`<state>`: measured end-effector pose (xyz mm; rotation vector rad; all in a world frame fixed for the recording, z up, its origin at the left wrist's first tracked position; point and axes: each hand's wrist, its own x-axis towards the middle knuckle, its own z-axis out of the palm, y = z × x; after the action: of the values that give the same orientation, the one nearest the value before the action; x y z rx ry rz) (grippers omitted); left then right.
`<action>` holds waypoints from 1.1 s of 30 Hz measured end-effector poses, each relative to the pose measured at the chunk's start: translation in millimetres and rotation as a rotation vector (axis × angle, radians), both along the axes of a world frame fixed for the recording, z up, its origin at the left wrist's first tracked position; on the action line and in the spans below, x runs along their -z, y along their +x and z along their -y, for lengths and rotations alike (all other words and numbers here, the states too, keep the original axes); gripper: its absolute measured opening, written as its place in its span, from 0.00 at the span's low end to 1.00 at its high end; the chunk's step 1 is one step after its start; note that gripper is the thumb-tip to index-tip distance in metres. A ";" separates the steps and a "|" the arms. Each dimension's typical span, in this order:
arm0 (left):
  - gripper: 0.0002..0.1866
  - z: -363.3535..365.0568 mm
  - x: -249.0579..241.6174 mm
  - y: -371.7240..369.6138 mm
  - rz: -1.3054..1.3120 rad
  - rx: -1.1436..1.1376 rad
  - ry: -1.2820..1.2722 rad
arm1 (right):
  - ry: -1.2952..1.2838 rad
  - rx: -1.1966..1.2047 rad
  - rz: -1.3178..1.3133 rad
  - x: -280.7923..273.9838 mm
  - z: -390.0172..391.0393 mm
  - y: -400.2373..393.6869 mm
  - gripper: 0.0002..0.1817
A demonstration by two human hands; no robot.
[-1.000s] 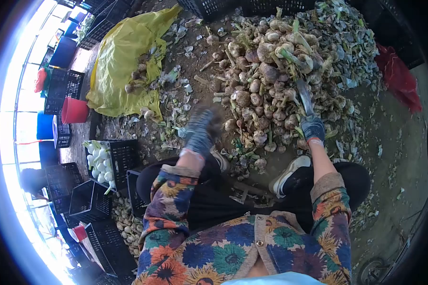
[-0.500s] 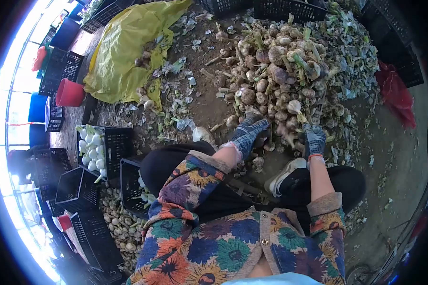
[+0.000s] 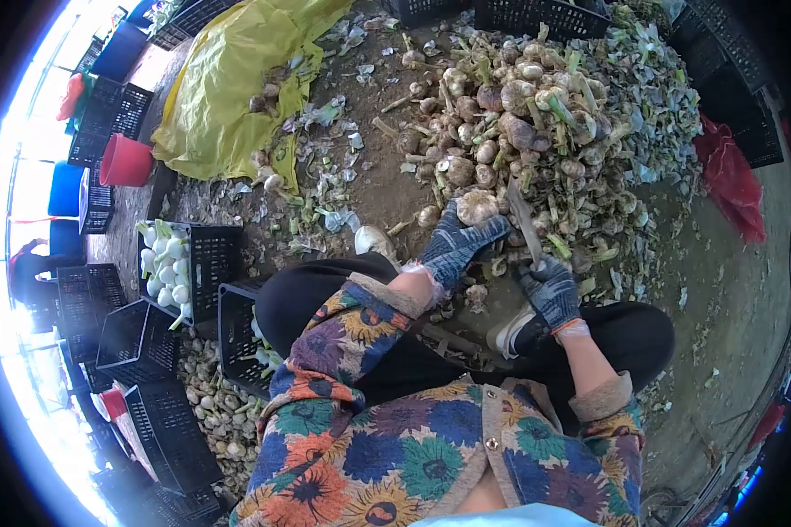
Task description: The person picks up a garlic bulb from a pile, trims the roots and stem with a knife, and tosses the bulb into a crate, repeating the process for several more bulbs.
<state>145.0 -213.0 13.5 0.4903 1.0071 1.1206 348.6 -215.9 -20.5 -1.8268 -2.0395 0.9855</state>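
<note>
My left hand (image 3: 455,245), in a dark patterned glove, holds a dirty garlic bulb (image 3: 476,207) just in front of my knees. My right hand (image 3: 549,289), gloved the same way, grips a knife (image 3: 524,220) whose blade points up beside the bulb. A big heap of unpeeled garlic bulbs with green stalks (image 3: 527,123) lies on the dirt floor right ahead of both hands.
A yellow sheet (image 3: 228,97) with a few bulbs lies at upper left. Black crates (image 3: 211,268) at my left hold cleaned white garlic; more bulbs lie on the ground (image 3: 224,413) among other crates. A red bucket (image 3: 125,162) and a red bag (image 3: 729,176) sit at the sides.
My left hand went from mid-air to the heap and came back holding a bulb. My right hand drew back toward my knee with the knife blade raised.
</note>
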 end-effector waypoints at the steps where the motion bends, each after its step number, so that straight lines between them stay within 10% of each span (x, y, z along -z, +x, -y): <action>1: 0.23 -0.2 4.3 -0.9 -0.150 0.015 0.074 | 0.075 -0.056 0.020 -16.6 -1.2 0.2 0.16; 6: 0.21 -0.4 85.3 -5.6 -0.510 0.108 0.548 | 0.253 -0.374 0.055 -71.0 -10.5 -4.2 0.17; 10: 0.21 -8.1 163.5 -2.1 0.006 0.127 0.141 | 0.252 -0.531 0.148 -69.5 -15.3 -8.8 0.17; 18: 0.23 9.1 112.0 -7.2 0.309 0.119 0.132 | 0.149 -0.564 0.175 -68.0 -15.0 -16.1 0.15; 21: 0.24 23.8 236.5 -25.6 0.604 0.136 0.047 | 0.120 -0.561 0.197 -61.4 -17.6 -13.4 0.14; 26: 0.24 14.4 88.2 -6.4 -0.340 0.239 0.416 | 0.152 -0.545 0.348 -21.6 -24.4 5.8 0.14; 29: 0.17 14.7 50.0 -0.3 0.437 0.037 -0.008 | 0.088 -0.256 0.336 -28.4 -44.2 34.7 0.19; 33: 0.21 15.6 46.2 -5.5 0.106 -0.128 0.246 | 0.259 -0.412 0.217 10.0 -17.0 30.7 0.13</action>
<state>139.5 -228.6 -32.7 0.5622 0.8212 1.3797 379.4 -198.8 -30.5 -1.4663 -2.6040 0.5852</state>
